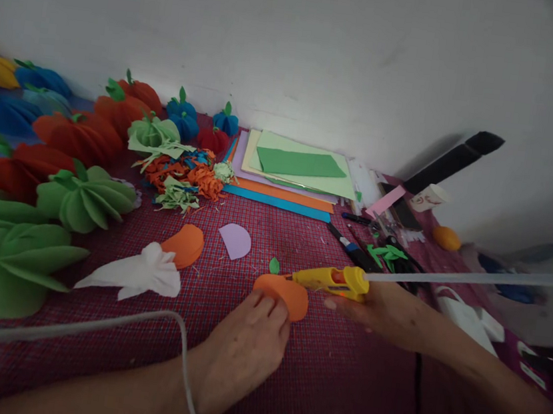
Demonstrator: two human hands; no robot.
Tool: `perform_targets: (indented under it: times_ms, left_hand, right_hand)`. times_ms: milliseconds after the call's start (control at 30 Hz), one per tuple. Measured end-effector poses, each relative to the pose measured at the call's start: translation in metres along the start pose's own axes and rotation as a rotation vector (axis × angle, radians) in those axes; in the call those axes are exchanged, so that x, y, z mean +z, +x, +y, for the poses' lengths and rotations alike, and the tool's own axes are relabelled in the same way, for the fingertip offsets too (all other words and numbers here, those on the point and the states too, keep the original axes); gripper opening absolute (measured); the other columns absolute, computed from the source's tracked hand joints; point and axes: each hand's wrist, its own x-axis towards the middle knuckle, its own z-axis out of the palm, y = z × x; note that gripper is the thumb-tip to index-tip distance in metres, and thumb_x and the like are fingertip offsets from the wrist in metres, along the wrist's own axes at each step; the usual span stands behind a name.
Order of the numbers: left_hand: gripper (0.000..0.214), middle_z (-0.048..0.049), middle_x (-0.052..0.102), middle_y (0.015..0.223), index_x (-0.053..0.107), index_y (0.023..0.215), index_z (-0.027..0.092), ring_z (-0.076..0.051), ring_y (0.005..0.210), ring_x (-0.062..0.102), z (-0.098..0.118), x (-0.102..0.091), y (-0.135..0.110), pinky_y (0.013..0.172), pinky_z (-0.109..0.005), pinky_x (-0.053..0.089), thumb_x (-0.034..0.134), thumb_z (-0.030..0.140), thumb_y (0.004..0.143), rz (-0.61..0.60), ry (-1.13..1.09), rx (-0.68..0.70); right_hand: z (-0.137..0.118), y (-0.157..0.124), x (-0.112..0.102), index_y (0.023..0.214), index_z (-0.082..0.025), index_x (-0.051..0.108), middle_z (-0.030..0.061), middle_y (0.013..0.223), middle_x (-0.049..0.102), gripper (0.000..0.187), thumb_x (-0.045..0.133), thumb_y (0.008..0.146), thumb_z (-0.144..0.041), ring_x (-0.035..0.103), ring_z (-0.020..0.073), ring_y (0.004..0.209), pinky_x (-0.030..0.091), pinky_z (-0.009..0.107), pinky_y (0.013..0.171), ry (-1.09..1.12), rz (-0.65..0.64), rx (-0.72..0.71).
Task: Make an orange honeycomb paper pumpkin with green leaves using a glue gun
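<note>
An orange paper piece with rounded edges (293, 298) lies on the checked cloth, and the fingers of my left hand (253, 338) press down on it. My right hand (387, 314) grips a yellow glue gun (328, 279) whose nozzle points left and meets the paper's upper edge. A long translucent glue stick (474, 278) sticks out of the gun's back. Just above the orange piece is a small green paper leaf (274, 265). A lilac paper piece (236, 240), another orange piece (185, 246) and a crumpled white tissue (142, 274) lie to the left.
Folded paper pumpkins (83, 136) in several colours fill the left side. Paper scraps (184, 179) and stacked coloured sheets (302, 163) lie near the wall. At right are a cutter knife (352, 248), green leaf cutouts (389, 256), a paper cup (429, 197) and a white cable (142, 317) crosses my left arm.
</note>
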Motion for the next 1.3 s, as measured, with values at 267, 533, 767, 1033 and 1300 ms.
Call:
perform_targets:
  times_ms: [267,533,767,1033,1300]
  left_hand:
    - [0.018,-0.0113,0.06,0.101,0.059,0.095,0.009,-0.021,0.088,0.056,0.0009,-0.0013,0.0017,0.08,-0.038,0.046,0.046,0.013,0.082,0.004,0.021,0.004]
    - [0.019,-0.0113,0.06,0.101,0.059,0.095,0.009,-0.022,0.089,0.056,0.0007,-0.0009,0.0014,0.079,-0.038,0.046,0.046,0.013,0.082,0.0,0.005,0.001]
    - [0.018,-0.0114,0.061,0.1,0.059,0.095,0.009,-0.022,0.089,0.057,0.0001,-0.0007,0.0007,0.078,-0.037,0.046,0.047,0.012,0.082,0.0,0.01,0.003]
    - [0.018,-0.0114,0.06,0.102,0.059,0.095,0.01,-0.021,0.09,0.056,0.0002,0.0007,-0.0005,0.08,-0.037,0.046,0.046,0.012,0.082,0.005,0.02,0.006]
    - [0.019,-0.0111,0.061,0.1,0.059,0.096,0.009,-0.022,0.09,0.057,-0.0001,0.0005,0.0014,0.08,-0.038,0.045,0.046,0.012,0.082,0.007,0.022,0.004]
  right_hand:
    - [-0.0019,0.0033,-0.0005,0.113,-0.022,0.059,-0.0008,0.072,0.061,0.032,0.049,0.084,-0.032,0.056,0.0168,0.068,0.046,0.027,0.065,0.01,0.0,-0.04]
    - [0.0002,-0.0025,-0.001,0.094,-0.019,0.063,-0.005,0.052,0.048,0.023,0.048,0.085,-0.034,0.044,0.0127,0.049,0.04,0.024,0.051,-0.037,0.014,0.041]
    - [-0.001,0.0038,-0.0002,0.099,-0.022,0.062,-0.004,0.058,0.051,0.021,0.049,0.085,-0.031,0.051,0.0138,0.059,0.042,0.023,0.056,0.028,-0.013,-0.057]
    - [0.0027,-0.0014,-0.0027,0.087,-0.02,0.062,-0.0058,0.051,0.046,0.018,0.051,0.083,-0.033,0.043,0.0114,0.047,0.036,0.021,0.046,-0.026,0.028,0.016]
    - [-0.0005,0.0038,-0.0013,0.087,-0.02,0.062,-0.0053,0.054,0.048,0.019,0.05,0.084,-0.034,0.041,0.0103,0.046,0.035,0.021,0.045,0.003,0.001,-0.02]
